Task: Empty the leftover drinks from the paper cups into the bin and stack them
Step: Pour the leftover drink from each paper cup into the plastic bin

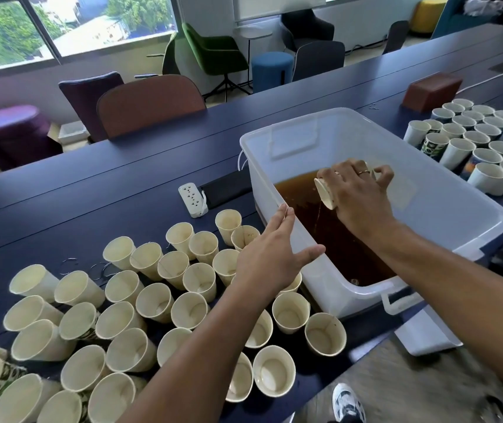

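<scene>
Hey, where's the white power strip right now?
In the head view, the white power strip lies on the dark blue table, just left of the clear plastic bin, beyond the empty paper cups.

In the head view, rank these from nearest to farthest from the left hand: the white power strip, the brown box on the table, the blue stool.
From the left hand:
1. White power strip, on the table just beyond the hand, left of the bin.
2. Brown box, far right on the table.
3. Blue stool, on the floor past the table.

A white power strip (192, 199) lies on the dark blue table (91, 190), with a brown chair (149, 103) behind it.
</scene>
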The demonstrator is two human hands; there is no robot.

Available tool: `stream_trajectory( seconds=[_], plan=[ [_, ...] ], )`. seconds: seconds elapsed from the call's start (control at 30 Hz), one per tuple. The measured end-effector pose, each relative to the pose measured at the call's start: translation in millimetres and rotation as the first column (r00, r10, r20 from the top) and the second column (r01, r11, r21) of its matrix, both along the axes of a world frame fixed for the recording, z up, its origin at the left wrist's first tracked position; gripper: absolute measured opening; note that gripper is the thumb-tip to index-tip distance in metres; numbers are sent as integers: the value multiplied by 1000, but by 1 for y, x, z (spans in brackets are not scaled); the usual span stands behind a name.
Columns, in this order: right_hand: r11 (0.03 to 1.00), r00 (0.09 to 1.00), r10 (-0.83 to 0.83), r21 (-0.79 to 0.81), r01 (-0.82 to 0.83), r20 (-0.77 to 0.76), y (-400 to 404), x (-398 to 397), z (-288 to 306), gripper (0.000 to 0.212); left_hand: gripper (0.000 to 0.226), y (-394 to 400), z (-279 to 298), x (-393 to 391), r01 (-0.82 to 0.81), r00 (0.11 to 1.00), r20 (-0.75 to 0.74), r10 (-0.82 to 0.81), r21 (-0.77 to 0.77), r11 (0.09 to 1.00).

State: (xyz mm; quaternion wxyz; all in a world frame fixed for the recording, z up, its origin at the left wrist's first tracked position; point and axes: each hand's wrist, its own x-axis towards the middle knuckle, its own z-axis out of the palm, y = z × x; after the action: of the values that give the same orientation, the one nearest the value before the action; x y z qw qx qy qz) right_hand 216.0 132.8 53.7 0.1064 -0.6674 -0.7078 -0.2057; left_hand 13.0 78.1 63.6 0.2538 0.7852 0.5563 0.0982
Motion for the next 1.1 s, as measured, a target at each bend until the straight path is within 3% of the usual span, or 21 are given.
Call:
stream_trajectory(
  seconds=[0.2, 0.4, 0.63, 0.8, 0.97, 1.1],
  plan=[
    [1000, 998, 14, 18, -12, -68, 2, 3, -2, 61, 93, -1, 2, 0, 0, 1000, -2, 0, -2, 1000],
    [989, 990, -14, -146, -8, -143, 2, 2, -6, 48, 92, -2, 1, 1, 0, 1000, 6, 0, -7, 1000],
    [980, 937, -103, -196, 38, -334, -1, 0, 0, 71, 92, -5, 2, 0, 0, 999, 34, 0, -3, 1000],
    [985, 894, -81, -171, 5, -440, -7, -8, 14, 78, 91, -2, 4, -3, 15, 1000, 19, -15, 17, 1000],
    [988, 692, 9, -101, -118, -721, -23, -19, 36, 79, 91, 14, 11, -18, 75, 995, 70, -72, -48, 996],
    [969, 508, 117, -14, -248, -853, -41, -39, 59, 72, 90, 14, 34, -40, -2, 958, 285, 17, -52, 999]
  ],
)
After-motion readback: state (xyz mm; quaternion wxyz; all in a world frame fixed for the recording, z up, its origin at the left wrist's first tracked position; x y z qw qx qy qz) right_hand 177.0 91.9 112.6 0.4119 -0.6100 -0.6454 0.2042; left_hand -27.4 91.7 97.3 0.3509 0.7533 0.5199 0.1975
